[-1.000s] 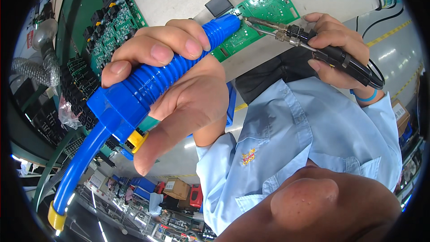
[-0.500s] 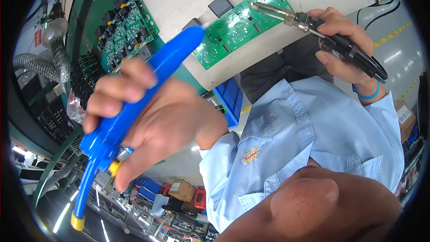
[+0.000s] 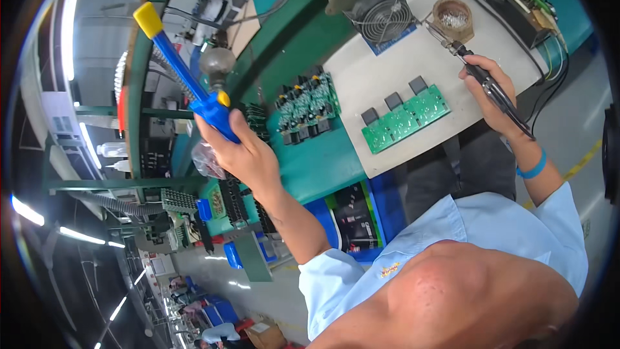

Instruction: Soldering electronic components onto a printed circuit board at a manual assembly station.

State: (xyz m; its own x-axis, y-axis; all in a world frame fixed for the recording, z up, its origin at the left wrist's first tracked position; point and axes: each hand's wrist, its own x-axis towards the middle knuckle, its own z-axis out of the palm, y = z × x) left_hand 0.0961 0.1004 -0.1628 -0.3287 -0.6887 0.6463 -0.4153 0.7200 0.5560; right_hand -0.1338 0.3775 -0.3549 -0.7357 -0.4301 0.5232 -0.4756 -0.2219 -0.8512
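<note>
My left hand (image 3: 242,155) is raised at the left, closed around a blue solder sucker (image 3: 216,113). Its long thin plunger with a yellow end points up and to the left. At the upper right, my right hand (image 3: 492,94) grips the black handle of a soldering iron (image 3: 456,46), which has a slender metal tube beside its tip. That metal end lies by a round brown pot (image 3: 469,24) holding silvery solder bits; whether they touch, I cannot tell. A green circuit board (image 3: 405,123) with several dark square parts along its far edge lies between my hands.
A fan (image 3: 384,19) with a round grille stands behind the board. Populated circuit boards (image 3: 307,106) sit on the green bench (image 3: 323,163) to its left. A black box (image 3: 510,10) with cables stands far right, and a blue bin (image 3: 387,207) is below the bench edge.
My view has swung, showing more bench. My left hand has turned the solder sucker so its plunger end points upward. The soldering iron has gone from above the board to the pot.
</note>
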